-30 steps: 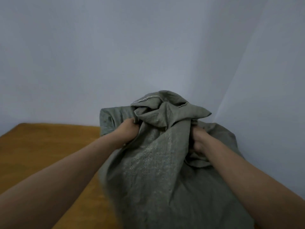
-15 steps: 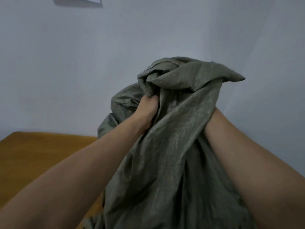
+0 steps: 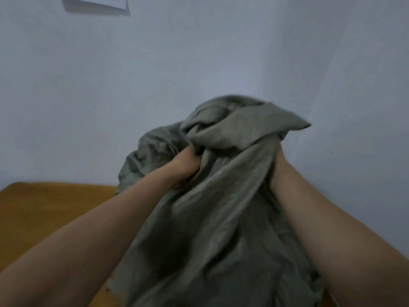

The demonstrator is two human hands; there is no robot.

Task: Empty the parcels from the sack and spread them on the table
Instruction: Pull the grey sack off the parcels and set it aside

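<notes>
A grey-green woven sack (image 3: 210, 229) is held up in front of me, bunched and hanging in long folds over the wooden table (image 3: 44, 209). My left hand (image 3: 184, 166) grips a gathered fold on the sack's left side. On the right, my right hand (image 3: 279, 161) grips the cloth, its fingers buried under a flap. The top of the sack is crumpled into a loose knot-like bundle between the two hands. No parcels show; whatever is inside stays hidden by the cloth.
Pale blue walls meet in a corner behind the sack. A white sheet of paper (image 3: 97, 2) hangs on the wall at the upper left. The table's brown top shows at the lower left, its far edge against the wall.
Both hands lifted the sack from the table a second ago, then lowered it slightly in the last half second. Their grip on the cloth is unchanged.
</notes>
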